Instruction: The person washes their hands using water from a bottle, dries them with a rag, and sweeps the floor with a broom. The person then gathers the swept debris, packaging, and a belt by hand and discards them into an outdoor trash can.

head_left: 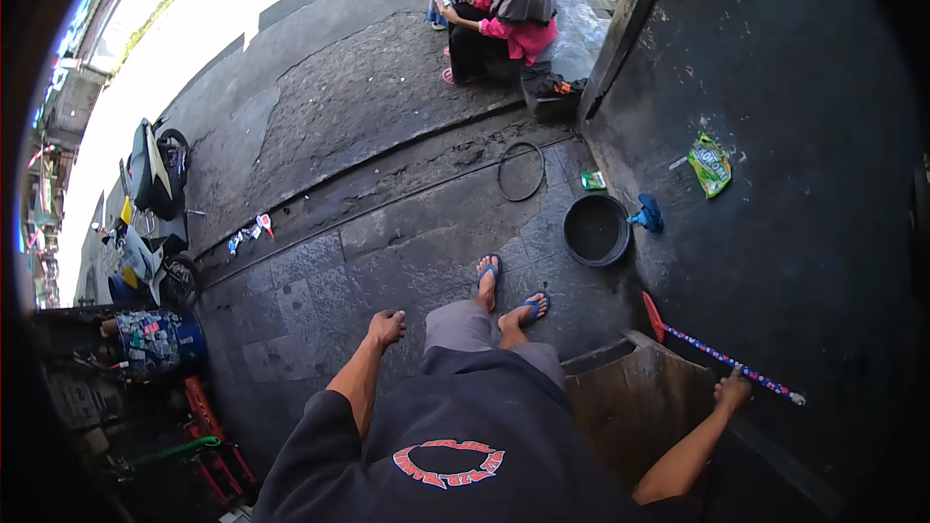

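My right hand (733,391) is at the lower right with its fingers closed around a patterned blue-and-pink handle (712,353). The handle slants down to the right and has a flat red head (654,317) at its upper end, like a broom; its bristles cannot be made out. Beside the handle stands a brown wooden box or panel (635,397). My left hand (388,327) hangs over the dark floor left of my legs. Its fingers are curled in, and I see nothing in them.
A black basin (596,230) stands by the wall, with a blue cloth or bag (646,214) beside it. A green packet (710,166) hangs nearby. A thin ring (521,171) lies ahead. People sit at the doorway (504,15). Motorcycles (145,252) and a red stand (208,431) are left.
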Available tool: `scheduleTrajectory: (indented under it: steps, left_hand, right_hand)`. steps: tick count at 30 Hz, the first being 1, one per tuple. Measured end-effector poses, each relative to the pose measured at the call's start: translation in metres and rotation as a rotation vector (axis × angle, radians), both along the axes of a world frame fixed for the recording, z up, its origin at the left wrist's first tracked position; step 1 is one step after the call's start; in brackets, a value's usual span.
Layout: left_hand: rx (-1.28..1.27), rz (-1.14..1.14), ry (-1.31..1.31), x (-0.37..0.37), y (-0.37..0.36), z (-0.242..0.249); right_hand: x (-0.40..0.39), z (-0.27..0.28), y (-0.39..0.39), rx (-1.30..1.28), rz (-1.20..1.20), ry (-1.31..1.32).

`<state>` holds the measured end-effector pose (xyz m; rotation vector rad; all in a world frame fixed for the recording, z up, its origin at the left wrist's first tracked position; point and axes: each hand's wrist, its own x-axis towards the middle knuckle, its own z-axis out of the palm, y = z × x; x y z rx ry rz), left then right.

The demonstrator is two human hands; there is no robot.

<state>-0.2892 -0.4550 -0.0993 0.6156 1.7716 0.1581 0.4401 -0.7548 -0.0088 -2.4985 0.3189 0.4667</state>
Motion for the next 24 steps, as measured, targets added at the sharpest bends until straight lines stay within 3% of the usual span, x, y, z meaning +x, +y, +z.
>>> scheduleTrajectory:
  steps: [5,10,13,17,22,23,24]
  left_hand:
    - [-0.030,0.114,0.017,-0.026,-0.044,0.006]
    - [-0.057,0.271,0.001,-0.063,-0.066,-0.007]
    - [-0.099,0.295,0.011,-0.096,-0.072,-0.007]
    - [-0.127,0.310,0.016,-0.158,-0.077,-0.031]
    - [-0.275,0.537,0.184,-0.205,-0.134,-0.050]
    - [-0.378,0.444,0.239,-0.193,-0.144,-0.040]
    - [-0.483,-0.045,0.247,-0.181,-0.151,-0.029]
  right_hand:
    - [-0.153,-0.098,0.126,-0.017,0.518,0.444]
    - [-0.292,-0.090,0.245,0.098,0.842,0.711]
    - [-0.319,-0.085,0.281,0.100,0.788,0.684]
    - [-0.332,-0.123,0.311,0.086,0.730,0.519]
    - [-0.351,-0.170,0.329,-0.013,0.650,0.513]
    - [-0.353,-0.186,0.338,-0.031,0.656,0.525]
    - [-0.355,-0.208,0.347,-0.070,0.690,0.496]
